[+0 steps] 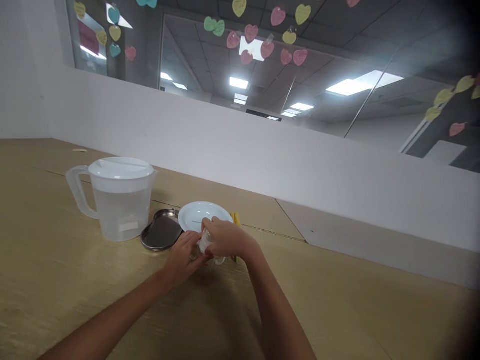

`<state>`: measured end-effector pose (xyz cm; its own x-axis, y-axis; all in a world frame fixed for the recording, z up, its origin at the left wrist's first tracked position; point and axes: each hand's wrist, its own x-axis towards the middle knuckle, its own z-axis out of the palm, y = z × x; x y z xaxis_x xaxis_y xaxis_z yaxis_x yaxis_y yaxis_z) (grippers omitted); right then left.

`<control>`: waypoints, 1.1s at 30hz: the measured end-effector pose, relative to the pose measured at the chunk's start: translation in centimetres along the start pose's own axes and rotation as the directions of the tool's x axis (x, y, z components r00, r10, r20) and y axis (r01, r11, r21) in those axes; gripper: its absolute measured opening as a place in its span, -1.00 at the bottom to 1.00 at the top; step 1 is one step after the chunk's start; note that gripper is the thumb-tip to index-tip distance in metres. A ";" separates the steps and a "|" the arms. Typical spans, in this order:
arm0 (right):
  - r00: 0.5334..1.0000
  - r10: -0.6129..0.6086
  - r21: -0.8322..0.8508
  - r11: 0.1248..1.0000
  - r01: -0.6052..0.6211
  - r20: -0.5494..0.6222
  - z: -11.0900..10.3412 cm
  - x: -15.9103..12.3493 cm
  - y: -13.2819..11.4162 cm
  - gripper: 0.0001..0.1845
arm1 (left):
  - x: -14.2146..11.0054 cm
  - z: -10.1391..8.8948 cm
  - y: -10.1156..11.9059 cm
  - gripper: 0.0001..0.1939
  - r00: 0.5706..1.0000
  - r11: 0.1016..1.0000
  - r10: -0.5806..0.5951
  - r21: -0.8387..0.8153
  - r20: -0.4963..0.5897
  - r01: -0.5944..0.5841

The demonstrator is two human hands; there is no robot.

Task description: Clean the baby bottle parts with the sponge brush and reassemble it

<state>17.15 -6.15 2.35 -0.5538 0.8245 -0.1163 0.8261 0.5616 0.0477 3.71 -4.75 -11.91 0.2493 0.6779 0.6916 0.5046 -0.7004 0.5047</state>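
Note:
My right hand (228, 238) is closed around a small whitish translucent container (206, 241), which looks tilted. Just below and to the left, my left hand (184, 257) has its fingers wrapped about a clear cup (220, 260); a curved clear part like a handle shows under my right hand. Most of both items is hidden by my fingers, and what is inside them cannot be made out. Directly behind my hands sits a white plate (193, 212) with a thin line, perhaps a stick, across it.
A lidded translucent pitcher (122, 210) with liquid stands at the left. Between it and the plate lies a dark metal tray (163, 232). Something yellow (236, 218) shows beside my right hand. A white wall (225, 135) with a window above borders the wooden table (356, 310).

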 end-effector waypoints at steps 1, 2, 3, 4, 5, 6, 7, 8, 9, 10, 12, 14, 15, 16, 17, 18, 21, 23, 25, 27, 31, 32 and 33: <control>1.000 0.005 -0.004 1.000 -0.005 -0.001 0.0 -0.1 -0.1 -0.63 | 0.0 0.0 0.0 -0.60 1.000 1.000 -0.007 -0.002 0.000 0.007; 1.000 0.009 -0.006 1.000 -0.009 -0.001 -0.1 -0.2 -0.2 -0.63 | 0.0 0.0 -0.1 -0.61 1.000 1.000 -0.012 -0.004 0.002 0.013; 1.000 0.011 -0.009 1.000 -0.011 -0.003 -0.1 -0.2 -0.3 -0.63 | 0.0 0.0 -0.1 -0.62 1.000 1.000 -0.018 -0.006 0.001 0.018; 1.000 0.012 -0.010 1.000 -0.012 -0.004 -0.1 -0.3 -0.4 -0.64 | 0.0 0.1 0.0 -0.62 1.000 1.000 -0.021 -0.009 -0.002 0.021; 1.000 0.013 -0.012 1.000 -0.013 -0.004 -0.1 -0.3 -0.5 -0.64 | 0.0 0.1 0.0 -0.62 1.000 1.000 -0.022 -0.011 -0.008 0.022; 1.000 0.013 -0.014 1.000 -0.013 -0.004 -0.1 -0.3 -0.5 -0.64 | 0.0 0.1 0.0 -0.62 1.000 1.000 -0.021 -0.014 -0.011 0.020; 1.000 0.012 -0.017 1.000 -0.013 -0.005 -0.1 -0.4 -0.5 -0.64 | 0.0 0.1 0.0 -0.62 1.000 1.000 -0.017 -0.015 -0.011 0.017; 1.000 0.010 -0.020 1.000 -0.010 -0.009 -0.1 -0.4 -0.5 -0.64 | 0.0 0.1 0.0 -0.62 1.000 1.000 -0.015 -0.015 -0.008 0.015; 1.000 0.007 -0.025 1.000 -0.007 -0.015 -0.1 -0.4 -0.5 -0.64 | 0.1 0.1 0.0 -0.62 1.000 1.000 -0.015 -0.014 -0.005 0.015; 1.000 0.006 -0.031 1.000 -0.007 -0.023 -0.1 -0.4 -0.5 -0.64 | 0.1 0.1 0.0 -0.63 1.000 1.000 -0.015 -0.013 -0.002 0.015; 0.999 0.011 -0.046 0.999 -0.013 -0.042 -0.1 -0.5 -0.5 -0.64 | 0.1 0.1 0.0 -0.64 1.000 1.000 -0.014 -0.016 -0.003 0.014; 0.998 0.018 -0.050 0.999 -0.020 -0.053 0.0 -0.5 -0.5 -0.65 | 0.1 0.2 0.0 -0.64 1.000 1.000 -0.011 -0.022 -0.006 0.011; 0.998 0.019 -0.044 0.999 -0.021 -0.053 0.0 -0.5 -0.6 -0.64 | 0.1 0.2 0.0 -0.64 1.000 1.000 -0.012 -0.023 -0.002 0.012; 0.999 0.018 -0.035 0.999 -0.020 -0.051 0.0 -0.5 -0.5 -0.64 | 0.1 0.2 0.0 -0.64 1.000 1.000 -0.016 -0.023 0.005 0.016; 0.999 0.017 -0.025 1.000 -0.019 -0.050 -0.1 -0.4 -0.5 -0.63 | 0.1 0.2 0.0 -0.65 1.000 1.000 -0.019 -0.022 0.015 0.020; 0.999 0.017 -0.012 1.000 -0.017 -0.049 -0.1 -0.4 -0.4 -0.61 | 0.1 0.1 0.0 -0.65 1.000 1.000 -0.020 -0.022 0.024 0.020; 0.998 0.036 0.034 0.999 -0.034 -0.056 -0.2 -0.3 0.0 -0.52 | 0.1 0.0 -0.1 -0.63 0.999 1.000 -0.001 -0.021 0.034 0.001; 0.995 0.049 0.077 0.996 -0.043 -0.083 -0.3 -0.3 0.4 -0.48 | 0.1 -0.1 -0.1 -0.64 0.999 1.000 0.005 -0.015 0.040 -0.005; 0.989 0.056 0.138 0.990 -0.036 -0.139 -0.6 -0.5 0.8 -0.47 | 0.1 -0.1 -0.1 -0.66 0.999 1.000 -0.007 0.002 0.048 0.007; 0.972 0.079 0.219 0.975 -0.029 -0.223 -1.1 -1.0 1.2 -0.45 | 0.1 -0.1 0.0 -0.66 0.999 1.000 -0.011 0.017 0.042 0.010; 0.914 0.186 0.393 0.919 -0.031 -0.362 -2.2 -2.0 1.9 -0.47 | 0.1 -0.1 0.0 -0.62 0.999 1.000 0.020 0.016 0.041 -0.020; 0.900 0.207 0.422 0.906 -0.028 -0.384 -2.4 -2.1 2.2 -0.49 | 0.1 -0.1 0.0 -0.61 0.999 1.000 0.023 0.014 0.047 -0.024; 0.888 0.224 0.442 0.897 -0.027 -0.401 -2.5 -2.2 2.5 -0.50 | 0.1 -0.1 -0.1 -0.60 0.998 1.000 0.023 0.014 0.052 -0.024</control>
<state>20.12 -6.37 5.21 -0.3485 0.8863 0.3049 0.8021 0.4503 -0.3923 3.62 -4.67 -11.85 0.3034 0.6719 0.6756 0.5097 -0.7135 0.4807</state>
